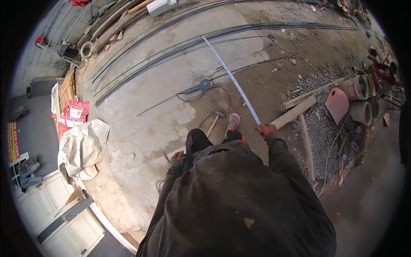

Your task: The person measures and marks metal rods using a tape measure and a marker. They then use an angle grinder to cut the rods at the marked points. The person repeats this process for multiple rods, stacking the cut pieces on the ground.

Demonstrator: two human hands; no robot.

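My right hand (268, 129) grips a red tape measure (261, 131). Its pale blade (233, 79) runs diagonally away across the ground to a bundle of long steel bars (171, 54). My left hand (176, 157) is curled beside my dark-clad thigh (197, 141); whatever it may hold is too small to make out. A hammer (212, 124) lies by my sandaled foot (233, 121). Beyond it a grey power tool (197, 88) lies with its looped cable, next to a thin steel bar.
At right are wooden planks (293, 112), gravel (325, 150), buckets (361, 113) and a pink board (337, 103). At left lie a white tarp (83, 147) and red sacks (73, 113), near white panelled doors (40, 201). Timber (107, 25) is stacked along the back left.
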